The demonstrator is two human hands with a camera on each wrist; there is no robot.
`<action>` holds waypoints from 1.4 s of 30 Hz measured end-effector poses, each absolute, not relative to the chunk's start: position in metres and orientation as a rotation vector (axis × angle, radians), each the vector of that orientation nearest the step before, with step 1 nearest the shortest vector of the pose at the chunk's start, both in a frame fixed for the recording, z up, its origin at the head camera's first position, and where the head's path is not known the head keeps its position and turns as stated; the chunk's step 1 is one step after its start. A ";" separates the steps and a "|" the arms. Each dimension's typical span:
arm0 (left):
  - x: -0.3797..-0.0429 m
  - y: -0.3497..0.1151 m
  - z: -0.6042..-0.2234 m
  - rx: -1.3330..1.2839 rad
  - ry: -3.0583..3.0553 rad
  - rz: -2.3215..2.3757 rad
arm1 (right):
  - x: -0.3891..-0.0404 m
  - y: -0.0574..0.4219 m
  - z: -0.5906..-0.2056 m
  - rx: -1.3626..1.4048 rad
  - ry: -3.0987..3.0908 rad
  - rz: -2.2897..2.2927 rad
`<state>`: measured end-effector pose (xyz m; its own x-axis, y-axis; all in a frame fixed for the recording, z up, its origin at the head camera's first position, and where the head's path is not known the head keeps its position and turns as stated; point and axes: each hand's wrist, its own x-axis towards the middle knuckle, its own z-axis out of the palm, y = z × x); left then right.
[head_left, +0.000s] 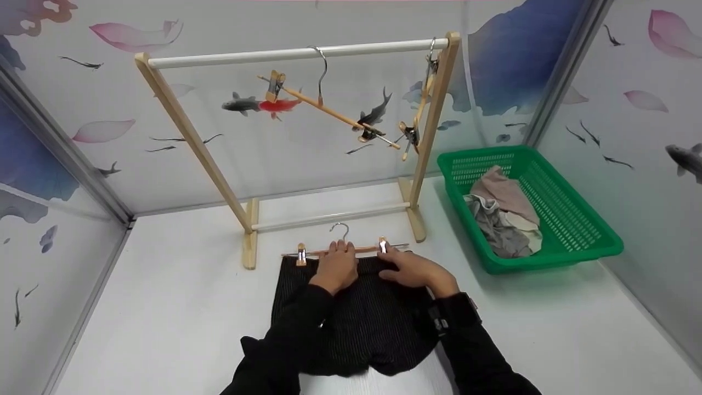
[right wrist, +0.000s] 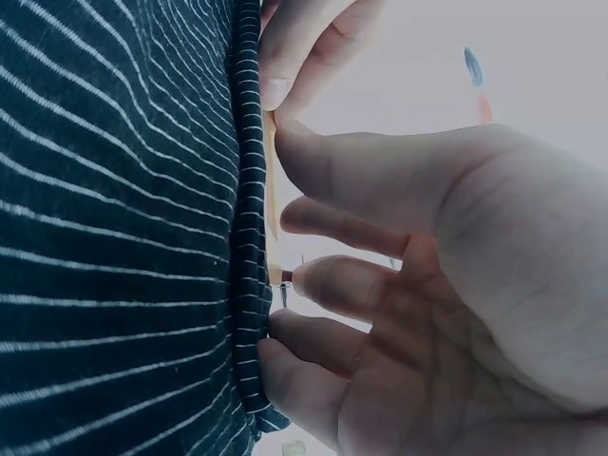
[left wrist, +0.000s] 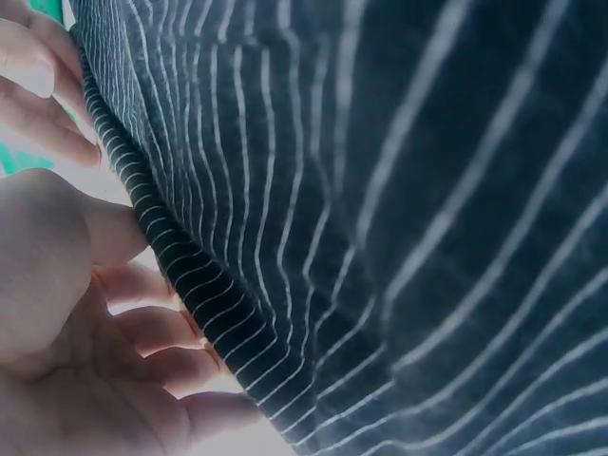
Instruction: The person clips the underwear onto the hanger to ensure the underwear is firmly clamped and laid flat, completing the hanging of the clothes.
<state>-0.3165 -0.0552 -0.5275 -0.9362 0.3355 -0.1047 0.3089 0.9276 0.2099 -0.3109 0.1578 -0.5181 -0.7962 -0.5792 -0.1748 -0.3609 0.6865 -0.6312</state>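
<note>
Black pinstriped shorts [head_left: 373, 323] lie on the white table, waistband [left wrist: 214, 304] at the far side. Along that edge lies a clip hanger [head_left: 366, 249], its hook pointing away; a left clip [head_left: 301, 255] and a right clip [head_left: 383, 244] sit on its bar. My left hand [head_left: 337, 269] rests over the middle of the waistband, fingers stretched onto the bar. Beside the right clip, my right hand [head_left: 414, 269] touches the waistband with its thumb lower and fingers spread. In the right wrist view its thumb [right wrist: 380, 171] and fingertips meet the waistband edge.
A wooden rack [head_left: 192, 140] with a white top rail stands behind the hanger. Two more clip hangers hang there, one mid-rail [head_left: 329, 109] and one by the right post [head_left: 422, 104]. To the right, a green basket [head_left: 576, 219] holds crumpled clothes [head_left: 507, 211].
</note>
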 end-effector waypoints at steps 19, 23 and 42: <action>-0.326 -0.063 -0.520 0.642 3.220 0.303 | -0.311 0.160 -0.512 -0.832 2.593 -0.919; -0.327 -0.065 -0.523 0.705 3.329 0.290 | -0.310 0.162 -0.509 -0.767 2.602 -0.939; -0.325 -0.081 -0.511 0.822 3.326 0.302 | -0.311 0.174 -0.503 -0.636 2.680 -1.009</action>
